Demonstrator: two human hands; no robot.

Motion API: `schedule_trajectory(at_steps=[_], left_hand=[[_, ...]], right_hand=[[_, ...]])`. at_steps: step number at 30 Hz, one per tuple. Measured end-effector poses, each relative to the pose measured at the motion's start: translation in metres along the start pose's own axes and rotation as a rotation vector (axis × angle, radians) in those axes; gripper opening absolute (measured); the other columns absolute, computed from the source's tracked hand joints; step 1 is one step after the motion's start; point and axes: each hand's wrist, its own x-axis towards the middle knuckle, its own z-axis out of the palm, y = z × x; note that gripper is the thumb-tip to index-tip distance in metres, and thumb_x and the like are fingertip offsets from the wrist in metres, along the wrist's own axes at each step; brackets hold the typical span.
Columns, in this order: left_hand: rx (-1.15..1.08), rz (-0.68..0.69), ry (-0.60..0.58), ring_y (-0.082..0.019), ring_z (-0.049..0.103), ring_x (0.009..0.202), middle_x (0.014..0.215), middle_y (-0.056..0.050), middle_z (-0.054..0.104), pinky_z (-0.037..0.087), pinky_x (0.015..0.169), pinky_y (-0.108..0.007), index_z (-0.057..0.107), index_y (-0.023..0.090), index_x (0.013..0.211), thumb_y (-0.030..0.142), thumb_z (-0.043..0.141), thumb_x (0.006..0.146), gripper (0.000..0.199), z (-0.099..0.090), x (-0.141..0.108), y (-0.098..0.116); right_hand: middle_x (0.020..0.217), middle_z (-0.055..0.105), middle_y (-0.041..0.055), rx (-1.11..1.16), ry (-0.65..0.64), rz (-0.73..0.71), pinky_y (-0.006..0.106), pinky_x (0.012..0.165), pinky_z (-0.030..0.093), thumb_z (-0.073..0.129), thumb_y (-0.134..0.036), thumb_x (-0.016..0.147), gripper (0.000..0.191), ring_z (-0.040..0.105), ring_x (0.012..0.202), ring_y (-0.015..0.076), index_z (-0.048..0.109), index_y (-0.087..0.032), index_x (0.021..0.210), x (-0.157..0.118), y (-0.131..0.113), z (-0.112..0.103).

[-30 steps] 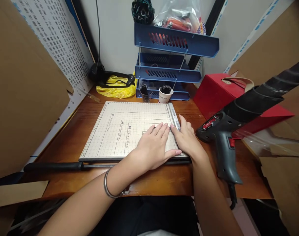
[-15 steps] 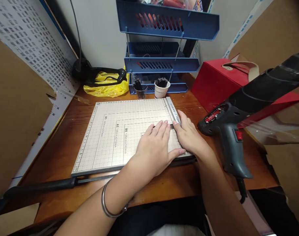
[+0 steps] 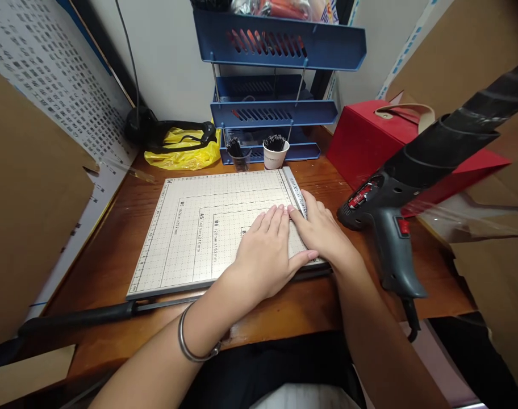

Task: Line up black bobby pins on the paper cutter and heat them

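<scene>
A paper cutter with a cream gridded board lies on the wooden table. My left hand rests flat on the right part of the board, fingers straight and thumb stretched to the right. Beside it, my right hand lies over the cutter's right-hand ruler strip, fingers extended. The right thumb reaches across to the left fingertips. Whatever lies beneath the fingers is hidden. Along the front edge, the cutter's blade arm is down to the left, ending in a black handle.
Behind the board stand a clear cup and a white paper cup, both holding thin black pieces. A blue tiered rack rises behind. On the right are a grey pistol-grip tool and a red box. A yellow bag lies back left.
My right thumb has moved left to the left fingertips. The thin black strips that showed between my hands are now covered. The view has shifted slightly.
</scene>
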Motion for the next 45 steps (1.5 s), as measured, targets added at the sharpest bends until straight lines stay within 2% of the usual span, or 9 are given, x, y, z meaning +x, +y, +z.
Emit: schedule_trajectory(at_steps=[7, 13, 15, 19, 22, 26, 30, 36, 45], left_hand=[[-0.130, -0.045, 0.003, -0.030, 0.016, 0.163, 0.172, -0.021, 0.017, 0.015, 0.134, -0.044, 0.017, -0.004, 0.164, 0.082, 0.030, 0.097, 0.110, 0.000, -0.001, 0.000], [-0.153, -0.012, 0.004, -0.028, 0.014, 0.163, 0.174, -0.019, 0.017, 0.011, 0.134, -0.043, 0.018, 0.000, 0.165, 0.077, 0.033, 0.100, 0.102, -0.002, -0.003, -0.002], [-0.156, -0.008, -0.008, -0.028, 0.016, 0.163, 0.174, -0.017, 0.019, 0.013, 0.134, -0.043, 0.019, 0.001, 0.165, 0.073, 0.033, 0.102, 0.097, -0.004, -0.003, -0.003], [-0.129, -0.011, 0.025, -0.028, 0.021, 0.162, 0.173, -0.017, 0.022, 0.017, 0.134, -0.044, 0.024, 0.002, 0.164, 0.066, 0.038, 0.104, 0.089, -0.011, 0.001, -0.012], [-0.042, -0.048, 0.119, -0.031, 0.027, 0.160, 0.170, -0.019, 0.031, 0.021, 0.133, -0.049, 0.039, 0.003, 0.158, 0.054, 0.051, 0.104, 0.075, -0.015, 0.003, -0.023], [0.033, -0.076, 0.225, -0.032, 0.040, 0.154, 0.162, -0.017, 0.048, 0.026, 0.131, -0.051, 0.060, 0.008, 0.137, 0.034, 0.059, 0.102, 0.044, -0.017, 0.003, -0.034], [0.028, -0.079, 0.254, -0.033, 0.050, 0.147, 0.152, -0.012, 0.060, 0.026, 0.130, -0.052, 0.068, 0.012, 0.119, 0.022, 0.060, 0.100, 0.023, -0.018, 0.003, -0.037], [-0.002, -0.114, 0.243, -0.032, 0.060, 0.138, 0.124, -0.010, 0.077, 0.027, 0.129, -0.056, 0.070, 0.017, 0.107, 0.020, 0.061, 0.099, 0.012, -0.020, 0.004, -0.036], [-0.013, -0.143, 0.240, -0.031, 0.062, 0.135, 0.123, -0.010, 0.077, 0.028, 0.127, -0.057, 0.071, 0.017, 0.106, 0.020, 0.059, 0.100, 0.013, -0.020, 0.006, -0.035]], right_hand=[[0.152, 0.049, 0.0263, -0.039, -0.038, 0.021, 0.060, 0.111, 0.038, 0.036, -0.061, 0.099, 0.083, 0.048, 0.138, 0.0481, 0.022, -0.014, 0.166, 0.002, 0.000, 0.000], [0.143, 0.061, 0.0205, -0.007, -0.028, -0.044, 0.057, 0.108, 0.044, 0.034, -0.054, 0.101, 0.062, 0.057, 0.131, 0.0417, 0.044, -0.021, 0.152, 0.007, 0.006, 0.003], [0.142, 0.061, 0.0193, 0.018, -0.016, -0.073, 0.058, 0.107, 0.044, 0.034, -0.052, 0.101, 0.058, 0.057, 0.130, 0.0411, 0.046, -0.023, 0.150, 0.008, 0.009, 0.004], [0.151, 0.052, 0.0229, 0.053, -0.010, -0.068, 0.063, 0.110, 0.041, 0.034, -0.054, 0.102, 0.068, 0.049, 0.140, 0.0444, 0.031, -0.020, 0.161, 0.006, 0.010, 0.006], [0.153, 0.048, 0.0241, 0.073, 0.014, -0.084, 0.063, 0.111, 0.039, 0.036, -0.052, 0.101, 0.071, 0.045, 0.143, 0.0449, 0.024, -0.021, 0.164, 0.004, 0.009, 0.006], [0.146, 0.051, 0.0198, 0.112, 0.052, -0.130, 0.058, 0.112, 0.039, 0.041, -0.047, 0.100, 0.052, 0.049, 0.136, 0.0408, 0.043, -0.024, 0.146, 0.002, 0.007, 0.005], [0.132, 0.055, 0.0148, 0.107, 0.034, -0.126, 0.056, 0.110, 0.039, 0.040, -0.047, 0.100, 0.030, 0.052, 0.125, 0.0371, 0.052, -0.026, 0.119, 0.002, 0.007, 0.004], [0.122, 0.055, 0.0132, 0.128, 0.039, -0.160, 0.054, 0.109, 0.038, 0.041, -0.044, 0.100, 0.021, 0.051, 0.122, 0.0355, 0.050, -0.026, 0.103, 0.002, 0.008, 0.005], [0.118, 0.056, 0.0130, 0.138, 0.069, -0.191, 0.053, 0.106, 0.041, 0.043, -0.042, 0.099, 0.018, 0.053, 0.119, 0.0345, 0.051, -0.026, 0.099, 0.004, 0.010, 0.008]])
